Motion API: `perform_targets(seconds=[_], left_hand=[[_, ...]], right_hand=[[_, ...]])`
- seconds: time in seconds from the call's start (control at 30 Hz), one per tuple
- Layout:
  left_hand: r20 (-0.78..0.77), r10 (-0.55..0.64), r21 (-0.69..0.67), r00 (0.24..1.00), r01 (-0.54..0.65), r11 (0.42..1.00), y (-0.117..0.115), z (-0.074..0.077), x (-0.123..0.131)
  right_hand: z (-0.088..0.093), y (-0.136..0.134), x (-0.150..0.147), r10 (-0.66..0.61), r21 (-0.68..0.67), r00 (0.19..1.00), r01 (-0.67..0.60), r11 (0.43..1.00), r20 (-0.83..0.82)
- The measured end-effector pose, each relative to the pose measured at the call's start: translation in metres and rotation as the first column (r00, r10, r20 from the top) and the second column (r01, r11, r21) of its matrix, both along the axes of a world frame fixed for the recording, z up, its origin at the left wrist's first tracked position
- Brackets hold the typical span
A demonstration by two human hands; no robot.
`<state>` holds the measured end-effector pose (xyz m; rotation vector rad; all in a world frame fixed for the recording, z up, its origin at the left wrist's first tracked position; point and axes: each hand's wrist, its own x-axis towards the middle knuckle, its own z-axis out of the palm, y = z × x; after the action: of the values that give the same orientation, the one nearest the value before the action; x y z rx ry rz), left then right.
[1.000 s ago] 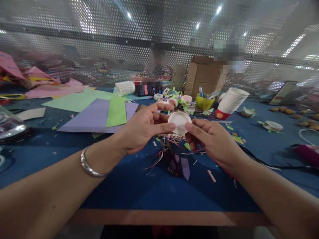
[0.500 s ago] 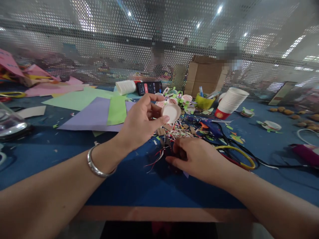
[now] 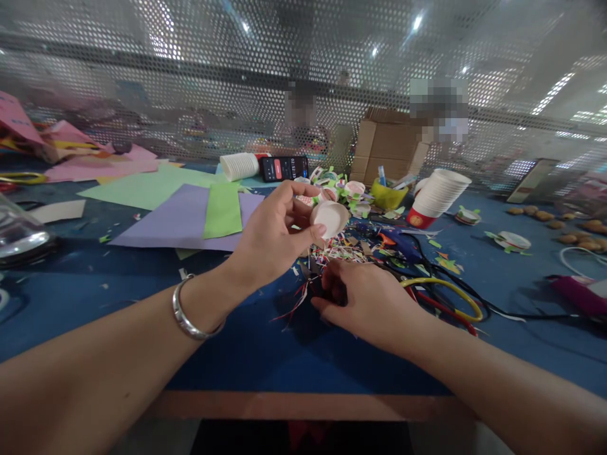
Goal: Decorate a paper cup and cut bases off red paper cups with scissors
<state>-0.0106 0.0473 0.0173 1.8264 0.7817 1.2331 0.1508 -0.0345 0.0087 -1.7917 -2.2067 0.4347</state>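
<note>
My left hand (image 3: 279,230) pinches a small, shallow white paper cup bottom (image 3: 331,219) between thumb and fingers, raised above the table and tilted so its round inside shows. Lower and to the right, my right hand (image 3: 363,300) has its fingers curled by a dark object (image 3: 310,272) on or just above the table. Shadow and the fingers hide most of that object, so its kind is unclear. Thin red and white paper strips (image 3: 301,300) lie beside it. Behind both hands spreads a heap of paper scraps (image 3: 346,246).
Purple paper (image 3: 175,221) and a green strip (image 3: 222,210) lie left. Behind stand a phone (image 3: 284,169), stacked paper cups (image 3: 439,196), a yellow bowl (image 3: 386,193) and cardboard (image 3: 389,145). A blue glue gun (image 3: 401,243), cords and a yellow looped handle (image 3: 450,296) lie right.
My left hand has shifted slightly right with the cup bottom, which is tilted a little differently. My right hand has moved slightly left, showing more of the red handle beside the yellow one.
</note>
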Motion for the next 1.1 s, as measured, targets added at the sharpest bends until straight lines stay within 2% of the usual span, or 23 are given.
perform_targets(seconds=[0.13,0.3,0.47,0.57,0.67,0.8,0.9,1.0,1.1], left_hand=[[-0.03,0.002,0.018,1.0,-0.002,1.0,-0.001,0.0,0.0],[0.023,-0.008,-0.064,1.0,0.01,0.998,-0.002,0.002,0.0],[0.146,0.06,-0.069,0.988,-0.051,0.996,0.001,0.004,-0.003],[0.222,0.098,-0.041,0.97,-0.091,0.995,0.001,0.006,-0.003],[0.299,0.111,-0.107,0.948,-0.082,0.991,0.0,0.008,0.0],[0.38,0.14,-0.341,0.914,-0.002,0.94,0.001,0.008,0.003],[0.389,0.163,-0.454,0.907,0.034,0.89,0.002,0.007,0.003],[0.368,0.115,-0.499,0.923,0.092,0.862,0.003,0.007,0.002],[0.32,0.004,-0.518,0.947,0.171,0.838,0.001,0.005,0.001]], right_hand=[[0.001,0.0,0.0,0.038,0.026,0.999,-0.038,0.999,0.028],[0.001,0.002,0.002,0.068,0.066,0.997,-0.071,0.995,0.045],[0.005,0.008,0.015,0.037,0.102,0.993,-0.025,0.994,-0.108],[0.007,0.014,0.026,-0.029,0.119,0.969,0.059,0.991,-0.247],[0.007,0.019,0.035,-0.14,-0.006,0.847,0.159,0.987,-0.514],[0.007,0.025,0.042,-0.211,-0.105,0.551,0.217,0.97,-0.808],[0.009,0.027,0.043,-0.228,-0.147,0.376,0.233,0.961,-0.898],[0.012,0.027,0.043,-0.218,-0.157,0.284,0.222,0.962,-0.934],[0.015,0.026,0.042,-0.189,-0.158,0.183,0.172,0.972,-0.965]])
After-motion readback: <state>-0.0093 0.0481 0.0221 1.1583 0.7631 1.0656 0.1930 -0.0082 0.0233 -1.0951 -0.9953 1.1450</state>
